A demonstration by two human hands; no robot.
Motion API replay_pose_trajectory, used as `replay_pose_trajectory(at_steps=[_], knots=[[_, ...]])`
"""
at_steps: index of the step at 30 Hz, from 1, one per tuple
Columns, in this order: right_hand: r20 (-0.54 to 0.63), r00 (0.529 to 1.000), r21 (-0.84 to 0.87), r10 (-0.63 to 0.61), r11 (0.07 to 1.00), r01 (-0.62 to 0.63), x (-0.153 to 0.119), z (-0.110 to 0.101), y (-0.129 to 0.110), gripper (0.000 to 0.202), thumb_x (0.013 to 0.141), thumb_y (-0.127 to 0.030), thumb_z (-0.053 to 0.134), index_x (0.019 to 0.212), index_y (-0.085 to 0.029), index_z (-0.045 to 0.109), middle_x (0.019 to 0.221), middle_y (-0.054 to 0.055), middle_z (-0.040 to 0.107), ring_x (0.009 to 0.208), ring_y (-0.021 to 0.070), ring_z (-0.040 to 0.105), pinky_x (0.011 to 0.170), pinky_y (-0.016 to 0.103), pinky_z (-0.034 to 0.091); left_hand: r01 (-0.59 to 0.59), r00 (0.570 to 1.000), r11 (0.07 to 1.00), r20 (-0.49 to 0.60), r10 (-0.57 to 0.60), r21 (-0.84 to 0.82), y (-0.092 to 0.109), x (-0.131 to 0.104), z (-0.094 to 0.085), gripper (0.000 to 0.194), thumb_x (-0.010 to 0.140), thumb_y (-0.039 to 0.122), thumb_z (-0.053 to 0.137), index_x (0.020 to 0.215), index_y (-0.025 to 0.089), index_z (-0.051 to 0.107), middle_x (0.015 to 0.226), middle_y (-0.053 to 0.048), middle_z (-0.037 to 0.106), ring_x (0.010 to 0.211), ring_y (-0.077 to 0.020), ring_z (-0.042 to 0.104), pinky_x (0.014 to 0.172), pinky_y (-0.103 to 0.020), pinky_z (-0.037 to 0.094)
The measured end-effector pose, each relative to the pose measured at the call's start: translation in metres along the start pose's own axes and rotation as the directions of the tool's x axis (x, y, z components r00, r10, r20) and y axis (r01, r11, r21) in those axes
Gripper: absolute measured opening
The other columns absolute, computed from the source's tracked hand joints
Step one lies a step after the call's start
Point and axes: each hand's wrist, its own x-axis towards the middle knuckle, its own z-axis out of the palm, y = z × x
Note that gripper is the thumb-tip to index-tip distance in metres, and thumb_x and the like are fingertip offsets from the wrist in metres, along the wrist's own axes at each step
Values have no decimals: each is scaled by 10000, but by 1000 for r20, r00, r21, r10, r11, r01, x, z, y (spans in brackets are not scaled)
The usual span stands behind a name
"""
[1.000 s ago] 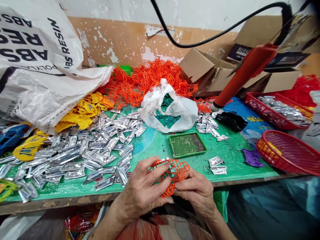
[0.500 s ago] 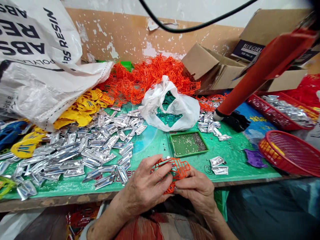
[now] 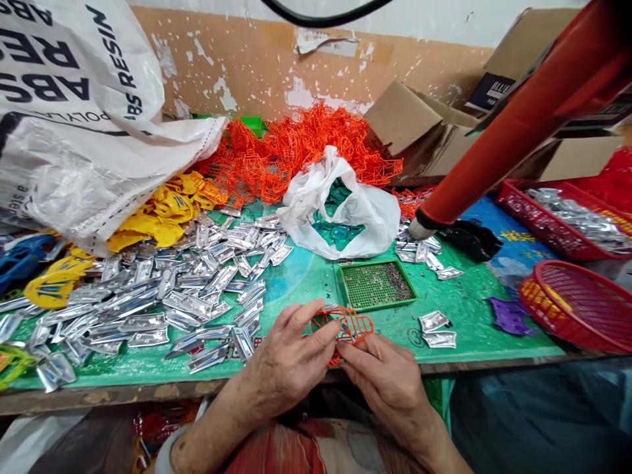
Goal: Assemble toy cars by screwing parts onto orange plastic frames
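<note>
Near the front edge of the table, an orange plastic lattice frame [image 3: 356, 325] is held between both hands. My left hand [image 3: 296, 355] grips its left side, the fingers bent over the top. My right hand [image 3: 385, 375] pinches its lower right part between thumb and fingers; whether a small piece is also in that pinch is hidden. Just beyond the hands lies a green tray [image 3: 345, 289] with many small metal bits heaped at its right. Silver shiny plates [image 3: 197, 306] are spread over the table to the left, and a pair of silver plates [image 3: 438, 331] lies at right.
A white plastic bag [image 3: 365, 243] of dark green clear parts stands behind the tray, before a heap of orange frames [image 3: 316, 141]. A red-orange pole tool [image 3: 498, 145] slants in from the right. Red baskets [image 3: 587, 329], yellow parts [image 3: 162, 217] and cardboard boxes [image 3: 405, 122] surround the workspace.
The orange frame has been turned and sits slightly lower in the hands. My right fingers have shifted along it. The pole tool's tip has shifted slightly left, and the whole view has moved a little.
</note>
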Motion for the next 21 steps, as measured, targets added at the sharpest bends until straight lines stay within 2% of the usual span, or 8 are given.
replay_pose_trajectory(at_steps=[3, 6, 9, 12, 21], knots=[[-49, 999, 103, 24, 995, -19, -4, 4, 3, 197, 885, -122, 597, 1016, -214, 711, 697, 22, 690, 601, 138, 627, 571, 241, 489, 92, 992, 994, -92, -86, 63, 4, -2, 0, 188, 835, 108, 628, 1007, 179, 661, 1098, -66, 726, 1253, -300, 462, 1018, -499, 392], [-149, 981, 231, 122, 969, -86, -13, 11, 8, 257, 878, -138, 626, 1097, -260, 682, 764, 11, 736, 636, 143, 675, 594, 235, 516, 252, 945, 962, -242, -222, 103, 9, -8, 0, 270, 780, 148, 718, 1023, 181, 604, 1106, -103, 695, 1239, -328, 447, 992, -536, 404], [-182, 959, 323, 219, 934, -152, -23, 18, 11, 291, 865, -141, 646, 1107, -298, 684, 755, -8, 739, 636, 144, 686, 575, 230, 517, 357, 902, 929, -295, -315, 98, 14, -12, -1, 240, 765, 138, 738, 953, 183, 595, 1085, -112, 654, 1204, -332, 460, 956, -522, 433], [-201, 946, 379, 254, 911, -164, -27, 23, 11, 325, 856, -129, 651, 1119, -315, 688, 785, -13, 747, 666, 143, 699, 594, 224, 532, 369, 905, 925, -261, -335, 93, 18, -13, 0, 158, 785, 104, 700, 875, 211, 627, 1058, -84, 641, 1197, -320, 459, 954, -503, 438], [-217, 918, 451, 331, 868, -206, -29, 26, 12, 303, 848, -130, 656, 1077, -317, 719, 746, -17, 727, 564, 123, 656, 539, 213, 531, 356, 901, 934, -273, -337, 21, 23, -9, 4, 222, 778, 37, 668, 892, 227, 654, 988, -49, 695, 1153, -292, 503, 934, -495, 467]])
